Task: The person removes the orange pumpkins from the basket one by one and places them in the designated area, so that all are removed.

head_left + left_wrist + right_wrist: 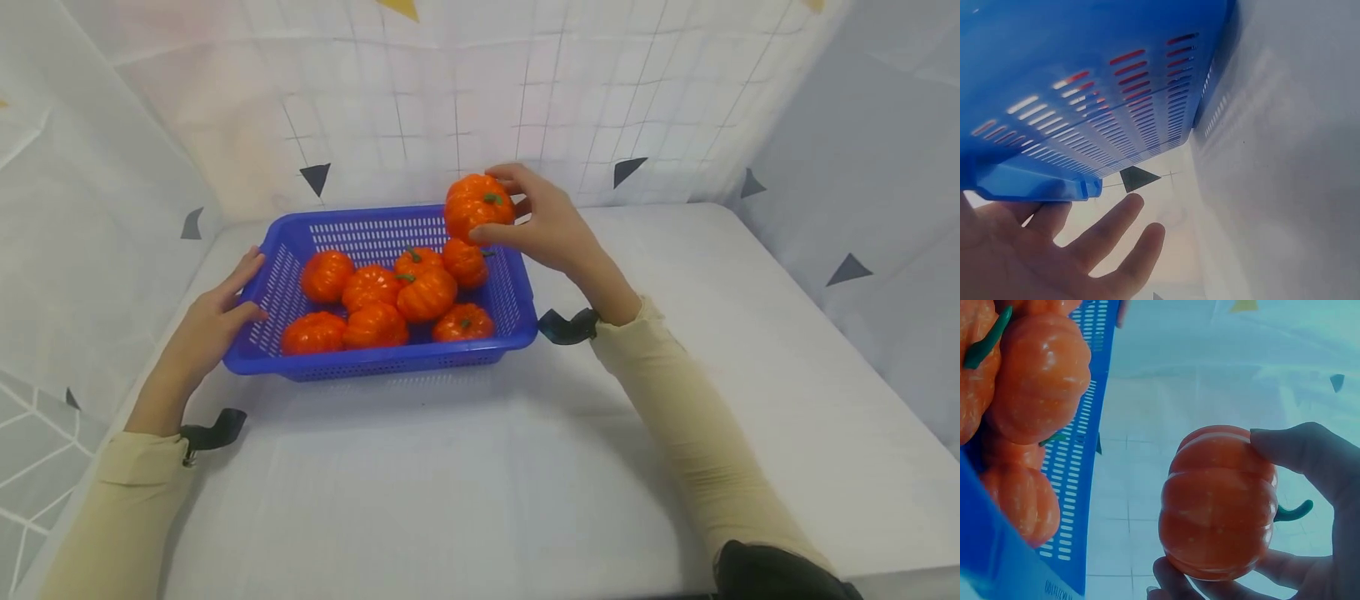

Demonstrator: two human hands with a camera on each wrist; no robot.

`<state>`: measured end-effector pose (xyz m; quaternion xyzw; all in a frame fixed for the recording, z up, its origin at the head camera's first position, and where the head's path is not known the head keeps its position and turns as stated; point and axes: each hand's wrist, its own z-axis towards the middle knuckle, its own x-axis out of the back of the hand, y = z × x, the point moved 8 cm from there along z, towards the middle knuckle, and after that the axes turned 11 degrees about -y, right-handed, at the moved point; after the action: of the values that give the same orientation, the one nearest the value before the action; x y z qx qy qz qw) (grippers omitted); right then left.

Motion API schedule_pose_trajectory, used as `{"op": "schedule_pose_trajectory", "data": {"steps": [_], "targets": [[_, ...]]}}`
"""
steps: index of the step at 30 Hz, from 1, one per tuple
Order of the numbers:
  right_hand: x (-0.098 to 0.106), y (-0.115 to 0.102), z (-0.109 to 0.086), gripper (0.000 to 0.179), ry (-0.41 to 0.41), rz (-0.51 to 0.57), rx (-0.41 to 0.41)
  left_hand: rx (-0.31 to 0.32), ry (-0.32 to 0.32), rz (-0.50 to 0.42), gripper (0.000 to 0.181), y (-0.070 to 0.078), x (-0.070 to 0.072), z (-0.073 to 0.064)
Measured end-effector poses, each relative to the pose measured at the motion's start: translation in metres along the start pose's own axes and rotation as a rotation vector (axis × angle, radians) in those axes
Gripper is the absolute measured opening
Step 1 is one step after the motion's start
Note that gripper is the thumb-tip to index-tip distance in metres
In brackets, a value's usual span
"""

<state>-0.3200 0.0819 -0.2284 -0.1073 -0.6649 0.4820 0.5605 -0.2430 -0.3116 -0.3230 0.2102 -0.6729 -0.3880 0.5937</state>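
In the head view my right hand (546,223) holds a small orange pumpkin (472,204) with a green stem above the back right corner of a blue plastic basket (390,360). Thumb and fingers grip its sides, as the right wrist view also shows for this pumpkin (1219,503). Several similar pumpkins (426,293) lie in the basket, some on top of others. At the basket's left end my left hand (206,329) rests against the rim with fingers fairly straight. The left wrist view shows two of its fingers (1113,231) extended below the rim, beside the slotted wall.
The basket stands on a white-covered table (420,492). White sheeting with grid lines and dark triangles (316,177) rises behind it, and grey sheeting (862,167) borders the right side. Each wrist wears a black strap piece (567,327).
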Motion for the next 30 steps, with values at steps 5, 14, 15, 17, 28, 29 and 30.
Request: {"op": "schedule_pose_trajectory", "data": {"steps": [5, 14, 15, 17, 28, 29, 30], "targets": [[0.004, 0.008, -0.005, 0.075, 0.020, -0.012, -0.026, -0.012, -0.002, 0.011, 0.070, 0.000, 0.001, 0.000], [0.025, 0.017, -0.011, 0.074, 0.086, -0.046, -0.061, -0.017, -0.011, 0.024, 0.068, 0.003, 0.001, -0.002], [0.027, 0.018, -0.011, 0.074, 0.092, -0.053, -0.064, -0.017, -0.013, 0.021, 0.068, 0.003, 0.001, -0.002], [0.032, 0.022, -0.011, 0.074, 0.101, -0.062, -0.074, -0.016, -0.014, 0.019, 0.068, 0.002, 0.001, -0.002], [0.049, 0.053, -0.011, 0.076, 0.141, -0.042, -0.195, -0.005, -0.034, 0.023, 0.070, 0.001, -0.002, -0.002], [0.050, 0.055, -0.011, 0.077, 0.144, -0.042, -0.203, -0.005, -0.034, 0.025, 0.070, 0.001, -0.002, -0.002], [0.051, 0.058, -0.011, 0.078, 0.146, -0.045, -0.213, -0.007, -0.033, 0.028, 0.070, 0.001, -0.001, -0.002]]}}
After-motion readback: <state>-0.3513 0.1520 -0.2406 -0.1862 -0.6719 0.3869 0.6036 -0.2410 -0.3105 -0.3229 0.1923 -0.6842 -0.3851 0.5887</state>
